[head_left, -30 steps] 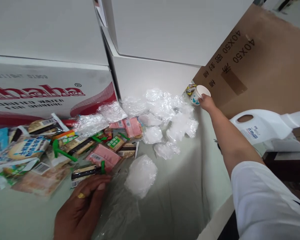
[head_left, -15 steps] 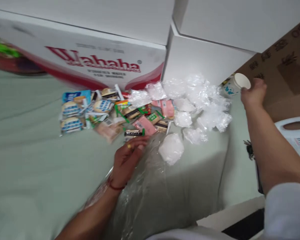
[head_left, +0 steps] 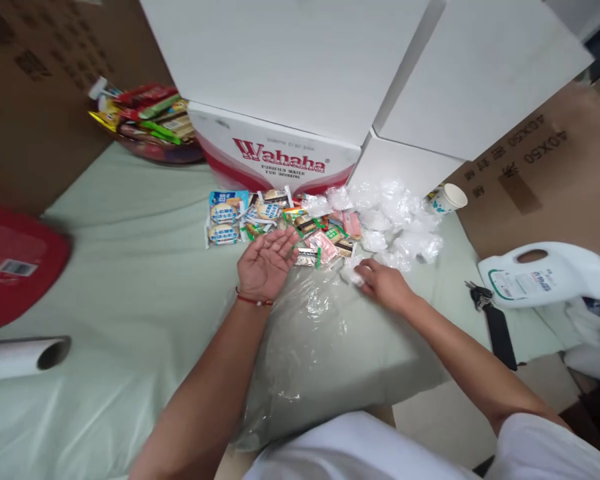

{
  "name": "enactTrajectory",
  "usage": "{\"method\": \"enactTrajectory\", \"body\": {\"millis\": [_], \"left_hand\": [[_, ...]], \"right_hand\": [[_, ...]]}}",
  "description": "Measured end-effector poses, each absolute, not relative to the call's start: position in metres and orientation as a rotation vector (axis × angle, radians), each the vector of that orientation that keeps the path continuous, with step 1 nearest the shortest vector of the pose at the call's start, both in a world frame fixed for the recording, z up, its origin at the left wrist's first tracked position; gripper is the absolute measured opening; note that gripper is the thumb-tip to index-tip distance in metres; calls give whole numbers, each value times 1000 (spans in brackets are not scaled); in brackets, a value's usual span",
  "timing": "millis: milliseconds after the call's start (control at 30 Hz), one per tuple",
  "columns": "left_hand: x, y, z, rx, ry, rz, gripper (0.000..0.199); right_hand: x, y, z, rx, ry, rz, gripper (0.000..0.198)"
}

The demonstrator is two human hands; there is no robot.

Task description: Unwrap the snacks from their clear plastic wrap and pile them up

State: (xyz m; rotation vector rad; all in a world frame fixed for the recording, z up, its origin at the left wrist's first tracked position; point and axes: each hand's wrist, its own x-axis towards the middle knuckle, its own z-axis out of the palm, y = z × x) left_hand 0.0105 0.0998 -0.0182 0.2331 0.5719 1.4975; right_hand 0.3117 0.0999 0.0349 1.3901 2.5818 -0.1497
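Observation:
My left hand [head_left: 270, 261] lies palm up with its fingers stretched out, holding nothing, beside the pile of wrapped snacks [head_left: 325, 243]. My right hand [head_left: 384, 283] has its fingers closed on a small crumpled white plastic bundle [head_left: 351, 272] at the front of the heap. More of these crumpled plastic bundles [head_left: 397, 203] are heaped behind it. A large clear plastic sheet or bag [head_left: 310, 347] spreads over the cloth between my forearms. At the back right stands a paper cup [head_left: 449, 198] with a blue pattern, apart from both hands.
White cartons, one marked Wahaha [head_left: 280, 160], form a wall behind. A basket of snacks [head_left: 155, 152] stands back left. At left are a red object [head_left: 20, 267] and a white roll [head_left: 15, 359]. A white jug [head_left: 540, 273], keys [head_left: 479, 295] and a black flat item [head_left: 500, 337] lie right.
My right hand has left the paper cup, which now stands by the cartons, and has come to a plastic bundle. My left hand has turned palm up and opened. The view has swung.

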Motion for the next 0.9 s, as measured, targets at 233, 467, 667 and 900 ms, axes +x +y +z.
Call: {"method": "enactTrajectory", "body": {"millis": [233, 467, 667, 900], "left_hand": [[14, 102, -21, 100, 545, 1487, 33], [12, 100, -15, -12, 463, 1494, 20], [14, 101, -17, -46, 442, 1506, 14], [21, 104, -25, -76, 458, 1549, 18]], "right_hand": [[296, 154, 77, 1865, 2664, 253, 40], [268, 190, 95, 1841, 2326, 339, 52], [121, 189, 124, 1509, 2547, 290, 36], [-99, 232, 81, 906, 3029, -7, 67]]}}
